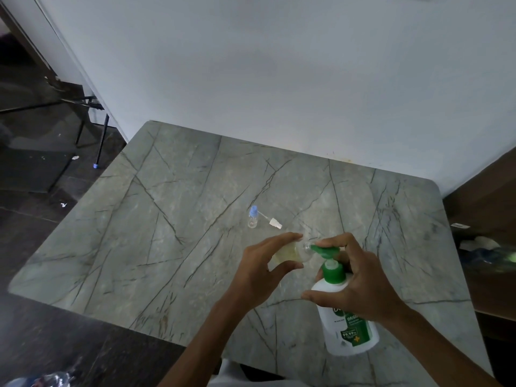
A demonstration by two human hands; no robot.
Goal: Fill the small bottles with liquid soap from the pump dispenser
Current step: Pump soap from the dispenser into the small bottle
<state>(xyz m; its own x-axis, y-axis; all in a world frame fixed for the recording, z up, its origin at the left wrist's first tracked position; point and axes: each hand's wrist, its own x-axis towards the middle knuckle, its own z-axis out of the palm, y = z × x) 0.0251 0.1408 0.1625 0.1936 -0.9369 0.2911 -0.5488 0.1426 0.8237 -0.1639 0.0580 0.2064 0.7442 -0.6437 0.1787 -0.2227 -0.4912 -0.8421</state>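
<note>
Left hand (259, 269) grips small bottle (290, 254); right hand (363, 286) clasps pump dispenser (349, 331).

The pump dispenser (332, 331) is white, with a green pump head, collar and label. The held small bottle (286, 254) is clear, its contents seemingly pale yellow. The capped small bottle (252, 219) is clear, its cap light blue. The table (167, 219) is grey-green marble with dark veins.
</note>
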